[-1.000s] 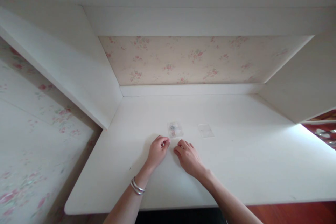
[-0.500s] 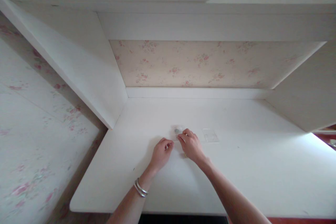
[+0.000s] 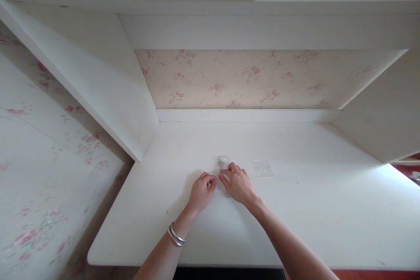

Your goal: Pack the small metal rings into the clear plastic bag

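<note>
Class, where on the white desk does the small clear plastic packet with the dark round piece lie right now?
In the head view, the small clear plastic packet lies mid-desk, at the right hand's fingertips, left of an empty clear plastic rectangle.

No readable text in view

Nothing on the white counter [image 3: 295, 210], the small clear packet [image 3: 222, 162] or the flowered wallpaper [image 3: 249, 79] carries legible words, labels, brands, numbers or signs; the packet's contents are too small to read.

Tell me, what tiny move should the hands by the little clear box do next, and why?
Probably the right hand should close its fingertips on the small clear plastic box with tiny beads inside. Its fingers already sit at the box's near edge, the box lies flat on the white desk, and the left hand, loosely curled, waits beside it.
</note>
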`<state>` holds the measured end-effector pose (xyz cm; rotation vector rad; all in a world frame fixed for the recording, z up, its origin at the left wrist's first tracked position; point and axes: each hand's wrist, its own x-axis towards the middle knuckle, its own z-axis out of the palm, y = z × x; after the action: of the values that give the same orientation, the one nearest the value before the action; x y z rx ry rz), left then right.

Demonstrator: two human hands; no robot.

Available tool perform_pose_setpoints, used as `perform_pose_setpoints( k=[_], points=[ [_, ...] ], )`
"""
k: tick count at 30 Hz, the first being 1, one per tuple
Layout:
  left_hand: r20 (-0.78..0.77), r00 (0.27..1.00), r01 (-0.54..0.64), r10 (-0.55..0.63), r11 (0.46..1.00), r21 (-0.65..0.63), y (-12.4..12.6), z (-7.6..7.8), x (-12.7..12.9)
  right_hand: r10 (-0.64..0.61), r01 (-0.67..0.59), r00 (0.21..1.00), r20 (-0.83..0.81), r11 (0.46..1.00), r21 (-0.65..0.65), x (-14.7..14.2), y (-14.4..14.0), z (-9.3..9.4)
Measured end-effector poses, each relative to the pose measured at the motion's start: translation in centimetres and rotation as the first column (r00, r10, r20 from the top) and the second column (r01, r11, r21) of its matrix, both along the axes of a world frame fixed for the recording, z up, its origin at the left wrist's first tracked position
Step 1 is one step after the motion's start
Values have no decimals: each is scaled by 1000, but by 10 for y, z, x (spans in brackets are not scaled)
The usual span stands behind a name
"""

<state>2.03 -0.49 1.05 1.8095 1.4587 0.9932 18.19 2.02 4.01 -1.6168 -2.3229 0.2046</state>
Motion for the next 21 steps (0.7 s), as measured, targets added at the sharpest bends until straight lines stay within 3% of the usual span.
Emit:
perform_pose_setpoints(
  k=[6,11,16,21],
  points=[
    [-34,999,2,-2,1000,-1,0,2,0,-28,38,986,-164,998,59,6,2,1],
    [-53,999,12,-12,1000,3,-1,5,1,-61,62,939,-339,998,-10,33,0,2],
    [-81,996,29,-29,1000,3,-3,5,3,45,-56,969,-245,998,-38,57,-25,6],
    [-108,994,39,-36,999,31,-3,3,4,147,-147,987,-64,989,1,57,-50,-3]
  ],
)
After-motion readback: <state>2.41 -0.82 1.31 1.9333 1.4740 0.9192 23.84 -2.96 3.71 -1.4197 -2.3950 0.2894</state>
